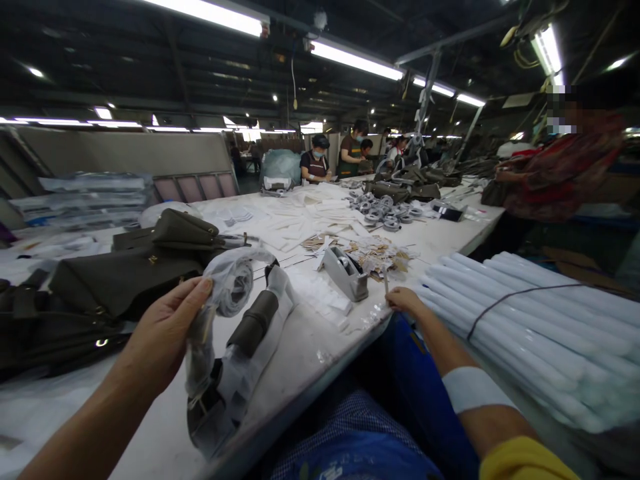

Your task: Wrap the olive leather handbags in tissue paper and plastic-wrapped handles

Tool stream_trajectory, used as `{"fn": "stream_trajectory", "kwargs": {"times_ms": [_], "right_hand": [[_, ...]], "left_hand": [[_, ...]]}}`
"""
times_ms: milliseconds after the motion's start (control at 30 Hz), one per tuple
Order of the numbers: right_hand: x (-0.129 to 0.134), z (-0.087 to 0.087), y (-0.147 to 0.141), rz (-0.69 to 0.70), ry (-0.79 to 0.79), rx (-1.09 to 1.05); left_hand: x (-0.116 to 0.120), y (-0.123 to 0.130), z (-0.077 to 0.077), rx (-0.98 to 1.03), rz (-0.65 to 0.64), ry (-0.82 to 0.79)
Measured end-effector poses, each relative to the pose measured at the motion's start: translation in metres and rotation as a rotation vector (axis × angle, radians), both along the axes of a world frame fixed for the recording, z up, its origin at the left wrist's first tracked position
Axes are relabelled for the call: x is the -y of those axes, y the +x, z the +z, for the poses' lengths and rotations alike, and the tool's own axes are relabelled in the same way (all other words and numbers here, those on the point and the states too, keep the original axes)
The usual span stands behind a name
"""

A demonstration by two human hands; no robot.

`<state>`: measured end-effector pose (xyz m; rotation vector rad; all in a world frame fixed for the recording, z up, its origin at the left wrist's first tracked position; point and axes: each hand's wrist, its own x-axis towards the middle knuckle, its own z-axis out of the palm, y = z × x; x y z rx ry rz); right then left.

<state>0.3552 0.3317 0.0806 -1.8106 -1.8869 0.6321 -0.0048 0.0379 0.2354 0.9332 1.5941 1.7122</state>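
My left hand (173,327) is closed on a plastic-wrapped strap (237,287), its thumb at the rolled-up end. The rest of the strap loops down toward the table, with a dark olive pad (253,325) along it. My right hand (404,300) is at the table's front edge, pinching a short pale strip of tape (385,280) that stands up from the fingertips. Just left of that hand is a grey tape dispenser (344,273). Dark olive bags (125,280) lie beyond my left hand.
Long white wrapped rolls (530,320), tied with a cord, lie at my right. Brown paper tags (383,257) and coiled straps (387,212) cover the table (300,363) farther back. Several people work at the far end; another person (565,167) stands at right.
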Motion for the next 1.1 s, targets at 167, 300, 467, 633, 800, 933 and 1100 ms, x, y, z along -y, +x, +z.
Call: {"fn": "stream_trajectory", "kwargs": {"times_ms": [167, 300, 467, 633, 800, 933, 1100], "right_hand": [[0.043, -0.002, -0.014, 0.131, -0.077, -0.335], [0.08, 0.014, -0.05, 0.32, -0.113, -0.806], [0.123, 0.054, -0.102, 0.689, -0.069, -0.78], [0.147, 0.081, -0.142, 0.963, 0.032, -0.661], [0.153, 0.098, -0.17, 1.055, -0.02, -0.624], [0.155, 0.103, -0.179, 1.151, -0.191, -0.655], [0.155, 0.098, -0.174, 1.085, -0.222, -0.622]], "left_hand": [[0.001, -0.004, 0.0, -0.02, 0.014, 0.008], [0.002, -0.004, 0.002, -0.072, -0.035, 0.01], [0.004, -0.002, 0.006, -0.114, -0.076, 0.025], [0.01, 0.003, 0.013, -0.207, -0.055, -0.026], [0.016, 0.008, 0.019, -0.306, -0.018, -0.062], [0.018, 0.005, 0.02, -0.348, 0.021, -0.072], [0.021, 0.001, 0.02, -0.343, 0.037, -0.069]]}}
